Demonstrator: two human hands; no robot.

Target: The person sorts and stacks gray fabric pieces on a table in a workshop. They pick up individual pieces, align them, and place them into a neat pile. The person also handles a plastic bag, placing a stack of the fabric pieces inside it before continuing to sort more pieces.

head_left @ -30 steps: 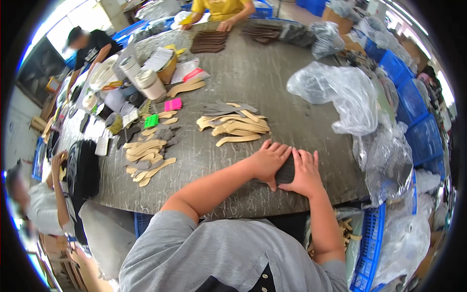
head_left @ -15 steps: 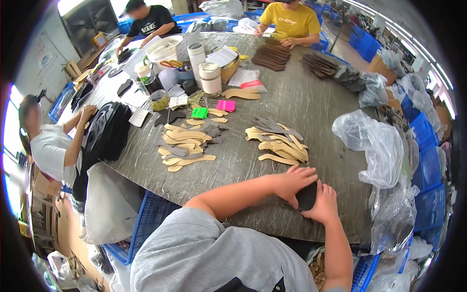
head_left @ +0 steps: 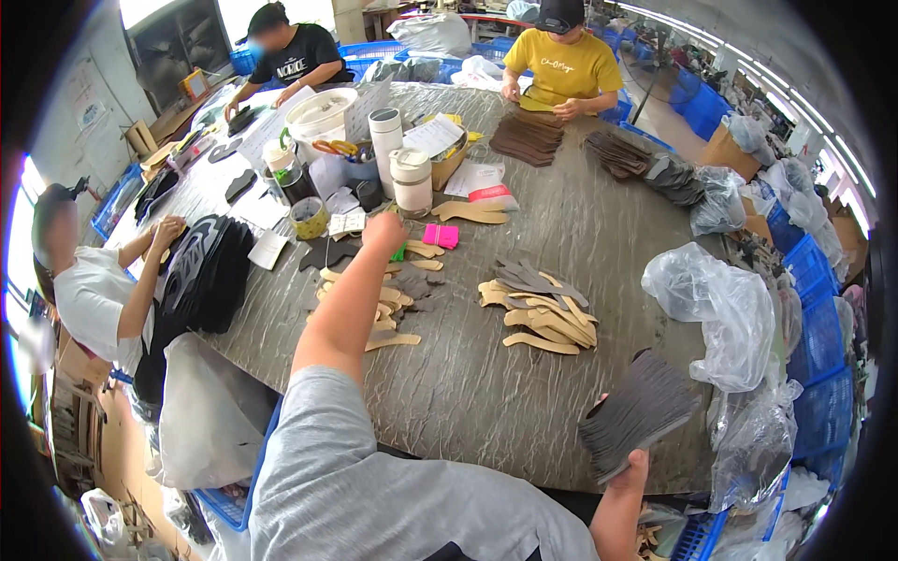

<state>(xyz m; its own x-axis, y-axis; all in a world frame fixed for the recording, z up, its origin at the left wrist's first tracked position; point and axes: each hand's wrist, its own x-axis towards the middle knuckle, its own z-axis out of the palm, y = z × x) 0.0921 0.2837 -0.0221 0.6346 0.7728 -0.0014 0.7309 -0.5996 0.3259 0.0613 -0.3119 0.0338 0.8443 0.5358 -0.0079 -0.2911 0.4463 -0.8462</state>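
A thick stack of dark grey cut pieces [head_left: 641,413], fanned so that its edges show as ridges, is gripped in my right hand [head_left: 629,473] at the near right of the table. My left hand [head_left: 383,232] is stretched far forward, over a bundle of green tags [head_left: 399,253] that it mostly covers. Its fingers are hidden behind the back of the hand. Just right of it lies a bundle of pink tags [head_left: 441,236]. Beneath my left forearm is a loose pile of tan and grey curved pieces [head_left: 391,297]. A second such pile [head_left: 541,313] lies between my hands.
Beyond my left hand stand a white lidded cup [head_left: 411,182], a tall white flask [head_left: 385,140] and a white bucket [head_left: 321,114]. Clear plastic bags [head_left: 716,294] edge the table's right. Co-workers in yellow [head_left: 566,70], black [head_left: 301,58] and white [head_left: 98,294] handle pieces.
My left hand has let go of the dark stack and reached forward and left to the tags. My right hand has moved nearer to me, and the stack now shows fanned and tilted.
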